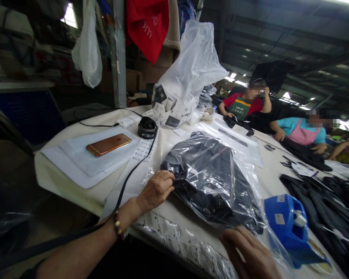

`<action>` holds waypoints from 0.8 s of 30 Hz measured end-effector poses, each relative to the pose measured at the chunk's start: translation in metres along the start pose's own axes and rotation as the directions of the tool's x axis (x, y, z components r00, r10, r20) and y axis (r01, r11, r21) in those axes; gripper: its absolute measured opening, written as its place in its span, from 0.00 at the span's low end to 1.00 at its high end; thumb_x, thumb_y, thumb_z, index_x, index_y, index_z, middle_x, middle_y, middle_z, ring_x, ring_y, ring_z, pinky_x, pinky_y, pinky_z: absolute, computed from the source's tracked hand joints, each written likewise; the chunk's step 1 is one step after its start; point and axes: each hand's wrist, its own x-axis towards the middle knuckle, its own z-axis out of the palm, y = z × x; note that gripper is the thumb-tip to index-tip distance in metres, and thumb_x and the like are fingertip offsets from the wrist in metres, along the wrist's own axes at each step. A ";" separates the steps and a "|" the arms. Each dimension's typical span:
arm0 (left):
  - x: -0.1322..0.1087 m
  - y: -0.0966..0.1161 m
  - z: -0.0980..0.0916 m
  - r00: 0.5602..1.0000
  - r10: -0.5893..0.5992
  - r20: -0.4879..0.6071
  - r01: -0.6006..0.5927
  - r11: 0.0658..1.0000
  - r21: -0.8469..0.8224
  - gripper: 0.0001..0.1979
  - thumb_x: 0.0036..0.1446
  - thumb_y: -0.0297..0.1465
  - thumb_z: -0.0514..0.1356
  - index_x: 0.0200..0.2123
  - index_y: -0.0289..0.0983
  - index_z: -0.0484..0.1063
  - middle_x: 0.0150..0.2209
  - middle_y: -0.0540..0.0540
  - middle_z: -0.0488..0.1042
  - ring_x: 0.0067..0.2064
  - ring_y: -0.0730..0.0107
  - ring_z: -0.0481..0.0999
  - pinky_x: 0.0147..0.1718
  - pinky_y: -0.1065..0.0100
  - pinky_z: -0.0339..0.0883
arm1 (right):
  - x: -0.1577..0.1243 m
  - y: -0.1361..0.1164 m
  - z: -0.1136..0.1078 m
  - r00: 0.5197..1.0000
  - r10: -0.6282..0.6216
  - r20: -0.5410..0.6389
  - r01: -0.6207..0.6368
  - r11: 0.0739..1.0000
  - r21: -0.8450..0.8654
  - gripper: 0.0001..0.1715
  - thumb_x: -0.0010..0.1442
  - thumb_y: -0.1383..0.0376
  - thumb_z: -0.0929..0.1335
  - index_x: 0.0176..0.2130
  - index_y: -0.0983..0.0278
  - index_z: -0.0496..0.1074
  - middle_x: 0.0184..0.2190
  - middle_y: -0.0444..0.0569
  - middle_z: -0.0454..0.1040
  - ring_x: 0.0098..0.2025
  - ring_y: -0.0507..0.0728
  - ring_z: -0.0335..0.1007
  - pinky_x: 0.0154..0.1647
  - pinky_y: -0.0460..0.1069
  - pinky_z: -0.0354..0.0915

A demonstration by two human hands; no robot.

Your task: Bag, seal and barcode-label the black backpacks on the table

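Lying on the desk (65, 133): a plastic-wrapped dark bundle (215, 170).
Its edge is pinched by the left hand (157, 190); the grip of the right hand (250, 252) cannot be told.

The letters you can make out best are a white "om" on the red cloth (148, 33) hanging above; another white letter higher on it looks like "o". On the green apron (241, 108) across from you, a line of pale capitals has smaller writing beneath, both too small to read surely. The label sheet (142, 151) near your phone (109, 144) carries rows of barcodes, their digits illegible to you. Nor can you read the print on the paper tags (174, 110), the white stickers (279, 219) on your blue tape dispenser (287, 242), or the printed strip (180, 238) along the table edge (69, 197).
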 end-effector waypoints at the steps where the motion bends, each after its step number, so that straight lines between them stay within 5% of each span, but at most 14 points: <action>1: 0.001 0.000 0.000 1.000 -0.011 0.017 0.012 1.000 -0.007 0.05 0.51 0.21 0.59 0.27 0.35 0.66 0.37 0.45 0.72 0.40 0.66 0.70 0.42 0.63 0.65 | 0.024 -0.014 0.007 0.997 -0.056 0.052 0.059 0.997 -0.057 0.08 0.62 0.66 0.61 0.31 0.60 0.67 0.25 0.44 0.68 0.27 0.52 0.65 0.28 0.46 0.59; 5: 0.003 -0.002 -0.002 0.994 -0.058 0.091 0.060 0.998 -0.015 0.05 0.50 0.23 0.60 0.27 0.36 0.67 0.36 0.45 0.72 0.40 0.66 0.70 0.42 0.63 0.65 | 0.090 -0.034 0.038 0.961 -0.192 0.201 0.240 0.937 -0.254 0.11 0.60 0.72 0.61 0.27 0.61 0.63 0.24 0.43 0.65 0.27 0.52 0.59 0.30 0.49 0.51; 10: 0.005 -0.005 -0.003 0.987 -0.070 0.142 0.072 0.997 -0.005 0.05 0.50 0.24 0.60 0.26 0.36 0.66 0.34 0.47 0.72 0.38 0.66 0.69 0.40 0.64 0.64 | 0.125 -0.025 0.059 0.914 -0.248 0.320 0.370 0.833 -0.411 0.07 0.58 0.72 0.64 0.29 0.61 0.64 0.25 0.42 0.67 0.28 0.52 0.59 0.34 0.49 0.50; 17: 0.006 -0.006 0.001 0.984 -0.091 0.150 0.094 0.996 -0.011 0.04 0.53 0.24 0.56 0.27 0.35 0.67 0.34 0.46 0.72 0.37 0.66 0.67 0.38 0.65 0.62 | 0.138 -0.035 0.066 0.949 -0.067 0.308 0.232 0.810 -0.539 0.07 0.57 0.72 0.63 0.29 0.62 0.66 0.26 0.45 0.71 0.31 0.55 0.67 0.36 0.50 0.52; 24: 0.007 -0.006 -0.009 0.983 -0.021 0.182 0.032 0.998 -0.059 0.05 0.54 0.25 0.55 0.27 0.34 0.68 0.35 0.44 0.72 0.37 0.66 0.66 0.39 0.64 0.62 | 0.150 -0.046 0.063 0.913 0.120 0.390 0.120 0.835 -0.537 0.11 0.58 0.74 0.60 0.30 0.64 0.70 0.28 0.48 0.74 0.34 0.56 0.71 0.33 0.48 0.54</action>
